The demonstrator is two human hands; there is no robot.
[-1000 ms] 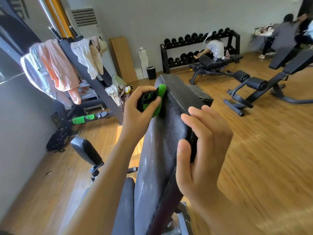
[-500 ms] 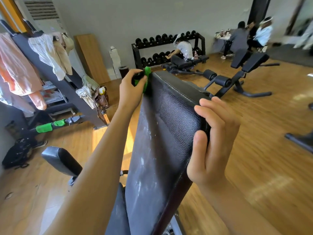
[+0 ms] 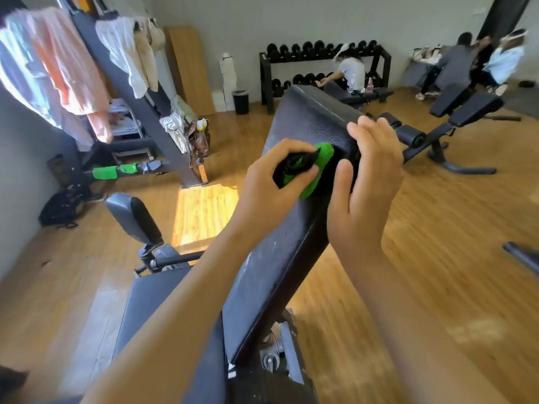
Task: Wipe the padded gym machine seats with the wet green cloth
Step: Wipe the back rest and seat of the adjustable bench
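Here, our left hand (image 3: 271, 182) was curled tight round the green cloth (image 3: 319, 167) — bunched into a wad, with a dark fold showing between thumb and fingers — and pressed it against the front face of the tilted backrest pad (image 3: 309, 118), close to the pad's right edge and a little below its top edge. Just beside the cloth, our right hand (image 3: 364, 182) gripped that same right edge: the fingers wrapped over toward the back of the pad and the thumb lay along the front face. Whether the thumb touched the cloth we could not tell.

Lower down, the pad's face carried pale smears. At its bottom edge it met the flat seat pad (image 3: 151, 310), with a metal hinge bracket (image 3: 280, 354) beside the joint. Left of the seat stood a small black pad (image 3: 132, 218) on a post.

Around the bench lay the wooden floor (image 3: 437, 258), with a sunlit patch (image 3: 201, 211) near the backrest's left edge. Further off — against the far wall — stood a dumbbell rack (image 3: 320, 51), a person (image 3: 351, 72) bent in front of it and a black bin (image 3: 241, 101) to its left. Another bench (image 3: 455, 118) stood at the right, and clothes (image 3: 67, 62) hung at the left.
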